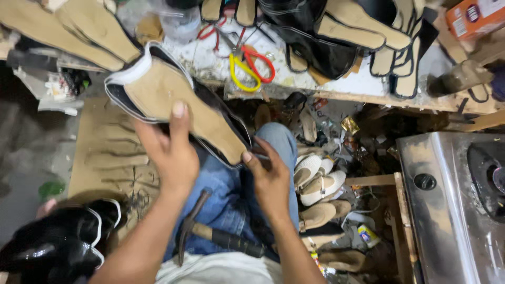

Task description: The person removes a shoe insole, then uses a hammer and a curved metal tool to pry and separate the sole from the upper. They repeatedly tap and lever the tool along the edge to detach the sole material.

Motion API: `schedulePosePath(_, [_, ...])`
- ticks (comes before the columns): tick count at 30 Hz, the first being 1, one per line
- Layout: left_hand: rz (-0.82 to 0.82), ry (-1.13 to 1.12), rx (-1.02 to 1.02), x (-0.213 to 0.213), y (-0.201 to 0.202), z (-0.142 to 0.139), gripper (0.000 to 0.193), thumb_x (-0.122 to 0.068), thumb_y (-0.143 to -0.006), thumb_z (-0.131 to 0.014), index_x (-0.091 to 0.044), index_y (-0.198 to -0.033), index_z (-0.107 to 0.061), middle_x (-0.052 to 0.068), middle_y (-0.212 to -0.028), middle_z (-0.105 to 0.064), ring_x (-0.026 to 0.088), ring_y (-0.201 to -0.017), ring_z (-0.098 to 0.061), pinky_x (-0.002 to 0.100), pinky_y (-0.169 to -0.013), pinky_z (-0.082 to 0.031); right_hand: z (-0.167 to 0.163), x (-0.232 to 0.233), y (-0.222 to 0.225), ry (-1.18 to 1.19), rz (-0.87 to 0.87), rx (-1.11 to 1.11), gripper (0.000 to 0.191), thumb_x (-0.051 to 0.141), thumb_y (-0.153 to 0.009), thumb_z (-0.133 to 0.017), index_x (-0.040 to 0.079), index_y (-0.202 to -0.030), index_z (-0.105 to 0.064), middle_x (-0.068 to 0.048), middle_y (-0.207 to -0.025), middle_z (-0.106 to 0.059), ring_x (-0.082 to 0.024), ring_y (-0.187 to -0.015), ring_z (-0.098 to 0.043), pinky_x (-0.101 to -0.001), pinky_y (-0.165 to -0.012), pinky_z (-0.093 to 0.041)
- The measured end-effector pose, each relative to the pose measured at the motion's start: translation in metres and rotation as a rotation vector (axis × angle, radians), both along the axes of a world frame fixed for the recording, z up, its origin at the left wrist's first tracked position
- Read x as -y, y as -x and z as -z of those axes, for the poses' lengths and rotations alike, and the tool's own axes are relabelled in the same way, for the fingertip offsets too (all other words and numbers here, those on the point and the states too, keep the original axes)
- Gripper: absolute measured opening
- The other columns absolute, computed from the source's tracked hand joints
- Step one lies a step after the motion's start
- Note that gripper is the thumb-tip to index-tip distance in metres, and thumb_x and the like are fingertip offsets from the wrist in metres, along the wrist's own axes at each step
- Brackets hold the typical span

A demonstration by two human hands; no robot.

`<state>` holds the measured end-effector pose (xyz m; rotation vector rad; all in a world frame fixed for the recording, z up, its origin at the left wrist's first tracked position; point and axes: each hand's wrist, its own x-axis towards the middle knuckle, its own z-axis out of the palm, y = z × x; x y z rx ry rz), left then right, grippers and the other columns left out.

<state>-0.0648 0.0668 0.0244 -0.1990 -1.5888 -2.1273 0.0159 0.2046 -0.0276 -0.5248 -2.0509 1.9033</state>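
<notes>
Left hand (171, 152) grips the tan shoe sole (176, 108) from beneath, thumb pressed on top; right hand (269, 181) pinches its narrow end over the lap. It looks light and flexible, best held along the edges. Workbench (336, 87) with more soles crowds ahead; a hammer (210, 236) rests on the jeans; scissors (247, 66) lie beyond.

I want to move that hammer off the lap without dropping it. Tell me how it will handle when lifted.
The hammer lies loose across the jeans, untouched by either hand, so it may slide if the legs shift. Its metal head looks heavy against the slim handle, so it will probably tip head-down when lifted mid-handle. The dark wrapped handle should give fair grip.
</notes>
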Motion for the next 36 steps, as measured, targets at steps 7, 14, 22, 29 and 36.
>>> schedulePosePath(7, [0.027, -0.210, 0.101, 0.023, 0.034, 0.017, 0.063, -0.010, -0.106, -0.069, -0.002, -0.158, -0.035, 0.013, -0.152, -0.052, 0.020, -0.136, -0.052, 0.035, -0.121, -0.039, -0.007, -0.005, -0.005, -0.388, -0.185, 0.128, 0.041, 0.028, -0.098, -0.066, 0.003, -0.130, -0.069, -0.009, -0.097, -0.075, -0.018, -0.083, -0.070, -0.0302, -0.078, -0.056])
schedulePosePath(14, [0.345, -0.185, 0.213, 0.075, -0.034, 0.053, 0.080, -0.009, -0.096, -0.071, -0.005, -0.160, -0.023, 0.010, -0.151, -0.047, 0.020, -0.136, -0.051, 0.041, -0.115, -0.044, -0.023, 0.012, 0.023, 0.645, -0.103, -0.053, 0.069, 0.023, -0.094, -0.077, -0.002, -0.152, -0.050, -0.014, -0.135, -0.061, -0.021, -0.114, -0.060, -0.0347, -0.095, -0.052])
schedulePosePath(22, [0.342, 0.486, 0.377, 0.157, 0.002, 0.007, 0.058, -0.020, -0.099, -0.061, -0.004, -0.153, -0.047, 0.015, -0.157, -0.057, 0.025, -0.146, -0.055, 0.038, -0.121, -0.041, -0.101, -0.030, 0.055, -0.171, -0.276, -0.492, 0.092, 0.009, -0.078, -0.088, 0.007, -0.155, -0.038, -0.013, -0.142, -0.060, -0.022, -0.133, -0.058, -0.0348, -0.115, -0.047])
schedulePosePath(29, [0.512, 0.572, -0.307, 0.067, 0.026, -0.031, 0.081, -0.041, -0.105, -0.061, -0.001, -0.162, -0.020, 0.019, -0.169, -0.024, 0.031, -0.161, -0.017, 0.043, -0.131, -0.014, -0.127, 0.028, 0.078, -0.343, -0.484, -0.528, 0.029, 0.004, -0.100, -0.069, 0.001, -0.129, -0.071, -0.010, -0.134, -0.074, -0.020, -0.130, -0.070, -0.0322, -0.116, -0.052])
schedulePosePath(36, [0.275, 0.562, -0.201, 0.053, 0.043, -0.033, 0.057, -0.046, -0.114, -0.038, -0.004, -0.152, -0.044, 0.018, -0.158, -0.043, 0.032, -0.154, -0.036, 0.043, -0.130, -0.024, -0.126, 0.045, 0.033, -0.360, -0.114, -0.287, 0.027, 0.017, -0.107, -0.056, -0.002, -0.119, -0.071, -0.014, -0.104, -0.075, -0.022, -0.097, -0.071, -0.0327, -0.090, -0.056])
